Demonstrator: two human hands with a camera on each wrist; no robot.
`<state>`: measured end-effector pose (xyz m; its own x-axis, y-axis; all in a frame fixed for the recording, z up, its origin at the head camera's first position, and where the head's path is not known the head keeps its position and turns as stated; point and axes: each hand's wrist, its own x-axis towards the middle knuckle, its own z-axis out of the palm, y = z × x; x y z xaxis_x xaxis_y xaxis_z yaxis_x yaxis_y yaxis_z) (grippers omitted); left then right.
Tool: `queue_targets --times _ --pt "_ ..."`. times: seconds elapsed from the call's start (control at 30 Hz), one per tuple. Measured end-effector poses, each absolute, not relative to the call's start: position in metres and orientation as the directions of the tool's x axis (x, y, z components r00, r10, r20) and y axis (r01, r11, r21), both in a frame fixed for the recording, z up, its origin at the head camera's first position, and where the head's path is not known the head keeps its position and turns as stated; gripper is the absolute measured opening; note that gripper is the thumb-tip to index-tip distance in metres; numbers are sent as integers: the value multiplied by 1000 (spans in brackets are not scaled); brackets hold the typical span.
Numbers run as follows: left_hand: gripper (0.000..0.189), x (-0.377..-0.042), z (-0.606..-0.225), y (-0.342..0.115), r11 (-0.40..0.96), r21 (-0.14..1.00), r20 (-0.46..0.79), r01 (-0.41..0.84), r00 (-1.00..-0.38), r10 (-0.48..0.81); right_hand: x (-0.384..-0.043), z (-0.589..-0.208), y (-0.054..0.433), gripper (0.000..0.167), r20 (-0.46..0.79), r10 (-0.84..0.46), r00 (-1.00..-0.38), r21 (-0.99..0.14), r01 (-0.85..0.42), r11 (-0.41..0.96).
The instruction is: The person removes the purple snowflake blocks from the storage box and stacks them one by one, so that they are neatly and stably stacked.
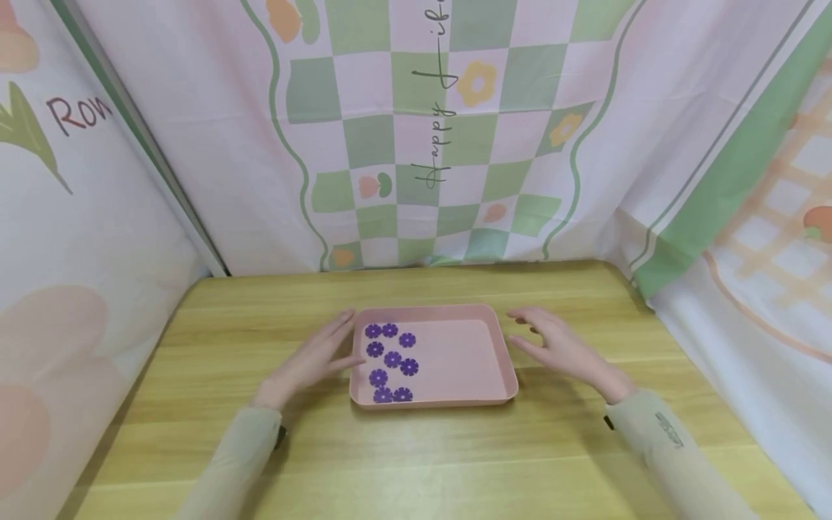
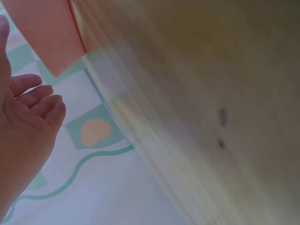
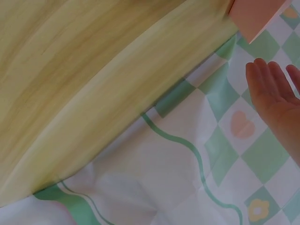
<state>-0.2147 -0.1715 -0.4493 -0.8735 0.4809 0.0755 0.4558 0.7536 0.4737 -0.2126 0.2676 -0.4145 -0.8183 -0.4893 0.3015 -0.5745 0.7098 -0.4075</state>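
A shallow pink tray [image 1: 461,361] lies on the wooden table. Several purple flower-shaped pieces [image 1: 393,359] are spread over its left half, a few touching or overlapping. At the tray's left side is my left hand [image 1: 312,357], fingers extended and the thumb reaching over the rim. My right hand [image 1: 559,347] hovers just beyond the right rim, its fingers loosely bent and nothing in them. In the left wrist view the left hand [image 2: 28,122] appears below the tray's wall [image 2: 51,35]. The right wrist view shows the right hand [image 3: 276,98] near the tray's corner [image 3: 255,18].
The wooden table [image 1: 442,462] extends around the tray on all sides. Behind it hangs a checked green and white cloth [image 1: 416,144]. More printed cloth hangs on the left [image 1: 117,217] and right [image 1: 747,303], close to the table's side edges.
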Motion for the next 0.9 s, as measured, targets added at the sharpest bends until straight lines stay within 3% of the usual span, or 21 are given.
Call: queue_targets --times 0.33,0.9 --pt "90 -215 -452 -171 750 470 79 465 -869 489 -214 -414 256 40 227 -508 -831 -501 -547 671" --pt "89 -215 -448 -168 748 488 54 450 -871 489 -217 -412 247 36 210 -549 -809 -532 -566 630"
